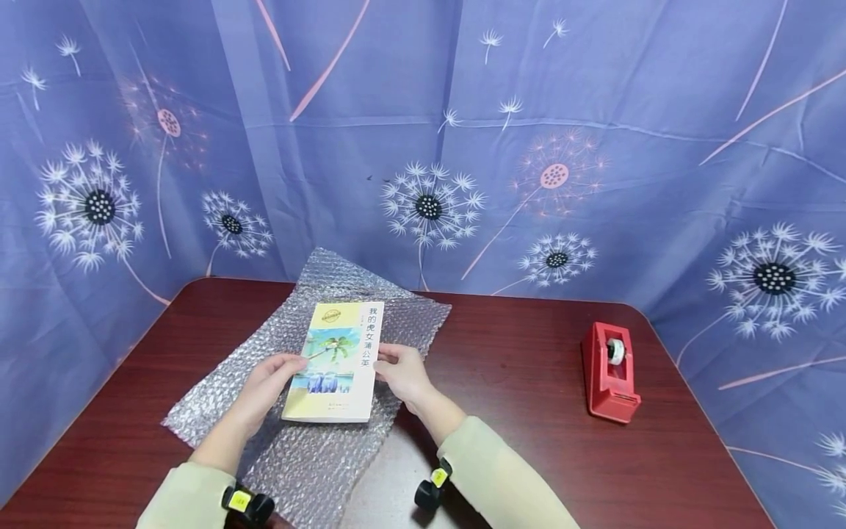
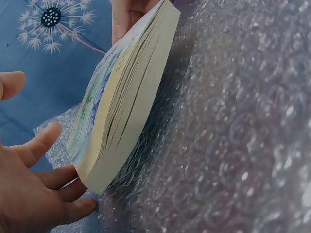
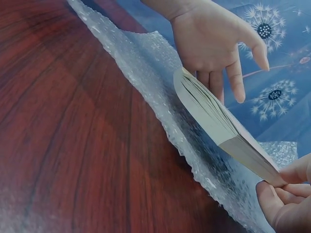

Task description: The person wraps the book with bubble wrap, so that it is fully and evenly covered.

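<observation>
Over bubble wrap (image 1: 311, 470), left of a tape dispenser (image 1: 612, 382), the right grip (image 1: 405, 373) pinches a book (image 1: 335, 367), splayed left grip (image 1: 266, 383) touching it.

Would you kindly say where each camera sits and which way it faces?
Head: head-worn, facing forward and down at the book; left hand and right hand show.
Left wrist: worn there, facing the book; left hand lower left, right hand at top.
Right wrist: worn there, facing the book; right hand lower right, left hand at top.
Both wrist views share bubble wrap.
</observation>
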### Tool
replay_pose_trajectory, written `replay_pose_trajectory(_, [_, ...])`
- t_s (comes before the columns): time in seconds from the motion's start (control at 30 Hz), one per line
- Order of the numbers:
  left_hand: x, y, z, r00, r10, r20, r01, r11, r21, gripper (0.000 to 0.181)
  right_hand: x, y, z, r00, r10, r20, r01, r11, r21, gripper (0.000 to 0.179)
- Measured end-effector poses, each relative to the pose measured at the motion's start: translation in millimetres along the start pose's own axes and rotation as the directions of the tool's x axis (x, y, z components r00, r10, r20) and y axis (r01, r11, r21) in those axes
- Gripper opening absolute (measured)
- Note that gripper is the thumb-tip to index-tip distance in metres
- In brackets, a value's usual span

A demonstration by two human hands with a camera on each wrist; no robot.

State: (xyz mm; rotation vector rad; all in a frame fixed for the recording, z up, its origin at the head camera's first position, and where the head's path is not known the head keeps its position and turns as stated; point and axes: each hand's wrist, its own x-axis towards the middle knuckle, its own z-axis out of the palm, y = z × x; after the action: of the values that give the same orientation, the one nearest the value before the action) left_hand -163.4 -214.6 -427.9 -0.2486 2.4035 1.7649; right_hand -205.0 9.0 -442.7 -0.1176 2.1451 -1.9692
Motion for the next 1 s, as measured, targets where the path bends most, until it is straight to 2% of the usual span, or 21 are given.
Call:
replay_pose_trajectory(0.2, [-1.0,-1.0,-1.8,0.999,-0.02,0.028,0.019,0.999,0.026,0.05,3.0,3,7,1.0,0.013,-0.013,-0.014,0.998,-0.056,0.037])
replay_pose_trajectory(0.47, [0.2,-2.2,-3.6,0.996,-0.042,0.08,0.042,0.999,-0.002,0.053,2.9,4,13,1.0,0.029,0.001,-0.029,0.994,-0.102,0.041])
replay_pose_trajectory(0.63, [3.6,-0.7,-6.5,0.991,-0.065,0.113,0.068,0.997,-0.024,0.058,2.8,6,12,0.997,0.028,0.07,-0.021,0.995,-0.1,0.048])
replay_pose_trajectory(0.8, [6.9,0.1,-10.0,0.986,-0.099,0.133,0.109,0.992,-0.065,0.064,5.9,8,9,0.989,0.024,0.148,0.0,0.987,-0.159,0.061])
replay_pose_trajectory(0.9, [8.3,0.0,-11.4,0.982,-0.12,0.144,0.132,0.988,-0.075,0.066,6.9,11,6,0.975,0.027,0.222,0.02,0.978,-0.209,0.081])
replay_pose_trajectory(1.0, [8.4,-0.9,-11.5,0.979,-0.135,0.151,0.149,0.985,-0.09,0.067,5.1,15,1,0.949,0.046,0.313,0.038,0.966,-0.257,0.105])
